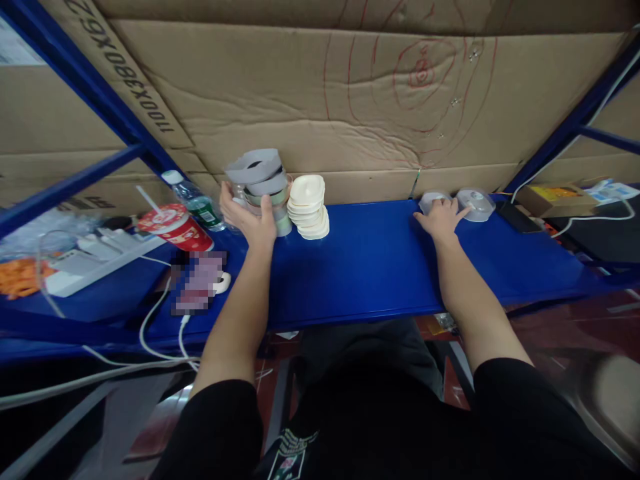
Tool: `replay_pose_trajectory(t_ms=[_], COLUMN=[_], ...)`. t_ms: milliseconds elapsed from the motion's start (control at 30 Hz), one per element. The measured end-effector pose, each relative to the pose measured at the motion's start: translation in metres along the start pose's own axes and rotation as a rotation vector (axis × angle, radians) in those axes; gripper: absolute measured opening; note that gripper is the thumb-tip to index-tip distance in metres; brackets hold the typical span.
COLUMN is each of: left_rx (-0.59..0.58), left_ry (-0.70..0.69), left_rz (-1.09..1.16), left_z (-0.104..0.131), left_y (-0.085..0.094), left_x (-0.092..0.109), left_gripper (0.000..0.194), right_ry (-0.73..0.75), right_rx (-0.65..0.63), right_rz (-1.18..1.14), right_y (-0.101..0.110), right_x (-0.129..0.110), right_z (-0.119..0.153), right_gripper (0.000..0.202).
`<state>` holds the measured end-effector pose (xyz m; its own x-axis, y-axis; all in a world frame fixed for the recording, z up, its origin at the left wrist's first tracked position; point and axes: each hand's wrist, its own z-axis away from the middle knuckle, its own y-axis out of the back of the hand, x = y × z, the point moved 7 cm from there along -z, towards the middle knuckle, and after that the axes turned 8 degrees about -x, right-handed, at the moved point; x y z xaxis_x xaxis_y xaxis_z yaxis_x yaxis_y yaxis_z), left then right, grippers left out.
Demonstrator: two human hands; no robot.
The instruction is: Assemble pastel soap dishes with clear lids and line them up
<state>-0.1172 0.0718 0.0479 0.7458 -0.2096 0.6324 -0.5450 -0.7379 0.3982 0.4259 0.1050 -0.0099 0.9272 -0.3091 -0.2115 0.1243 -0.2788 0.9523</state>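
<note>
At the back left of the blue table, my left hand (251,217) is curved round a leaning stack of grey and pale green round pieces (264,175). The thumb lies on the right side of the stack and the fingers on its left. Just right of it stands an uneven pile of cream-coloured squarish dishes (307,203). My right hand (441,219) rests with fingers spread on a clear round plastic piece (429,199), which it partly covers. A second clear round plastic piece (476,205) lies beside it, close to the fingertips.
Left stand a water bottle (193,200), a red cup (177,227) with a straw, a phone-like pixelated thing (200,283), white cables (145,327) and a power strip (100,263). Cardboard (280,87) walls the back. An open box (555,199) sits at right.
</note>
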Motion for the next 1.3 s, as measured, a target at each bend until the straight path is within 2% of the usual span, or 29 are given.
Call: replay_pose_trajectory(t_ms=[67, 167, 267, 400, 467, 533, 633, 733, 800, 900, 1067, 1133, 1200, 1267, 1300], left_rx=[0.008, 0.039, 0.084, 0.105, 0.0, -0.173, -0.462, -0.666, -0.724, -0.725, -0.626, -0.561, -0.523, -0.592, -0.682], left_ry=[-0.031, -0.117, -0.235, -0.487, -0.599, -0.679, -0.742, -0.724, -0.714, -0.712, -0.685, -0.616, -0.5, -0.386, -0.345], left_rz=[-0.002, 0.031, 0.037, 0.052, 0.085, 0.108, 0.115, 0.102, 0.101, 0.125, 0.181, 0.187, 0.177, 0.164, 0.161], left_z=[0.001, 0.003, 0.008, 0.026, 0.037, 0.048, 0.066, 0.078, 0.082, 0.084, 0.082, 0.074, 0.06, 0.045, 0.039], left_y=[-0.001, 0.0, 0.0, -0.004, -0.014, -0.028, -0.05, -0.065, -0.069, -0.071, -0.065, -0.059, -0.052, -0.048, -0.048], left_x=[0.001, 0.005, 0.012, 0.037, 0.053, 0.071, 0.092, 0.1, 0.099, 0.098, 0.101, 0.099, 0.088, 0.073, 0.066], left_gripper=[0.092, 0.094, 0.091, 0.077, 0.062, 0.049, 0.046, 0.06, 0.07, 0.07, 0.042, 0.04, 0.04, 0.04, 0.039], right_ry=[0.03, 0.097, 0.161, 0.317, 0.451, 0.568, 0.653, 0.691, 0.702, 0.698, 0.773, 0.865, 0.952, 1.015, 1.04], right_rx=[0.05, 0.076, -0.01, -0.091, -0.091, -0.095, -0.159, -0.267, -0.321, -0.398, -0.595, -0.56, -0.494, -0.49, -0.514], right_rz=[-0.023, -0.094, -0.147, -0.275, -0.396, -0.531, -0.726, -0.922, -1.014, -1.11, -1.224, -1.165, -0.977, -0.723, -0.612], right_y=[0.006, 0.01, 0.005, 0.0, 0.003, 0.007, 0.011, 0.015, 0.017, 0.016, 0.005, 0.006, 0.005, -0.001, -0.006], right_x=[-0.015, -0.034, -0.044, -0.055, -0.067, -0.082, -0.103, -0.121, -0.129, -0.139, -0.154, -0.156, -0.157, -0.158, -0.158], right_z=[0.009, 0.021, 0.025, 0.025, 0.028, 0.035, 0.051, 0.069, 0.08, 0.091, 0.102, 0.103, 0.104, 0.106, 0.108], right_gripper=[0.067, 0.071, 0.073, 0.056, 0.053, 0.053, 0.058, 0.065, 0.069, 0.073, 0.091, 0.102, 0.113, 0.121, 0.123])
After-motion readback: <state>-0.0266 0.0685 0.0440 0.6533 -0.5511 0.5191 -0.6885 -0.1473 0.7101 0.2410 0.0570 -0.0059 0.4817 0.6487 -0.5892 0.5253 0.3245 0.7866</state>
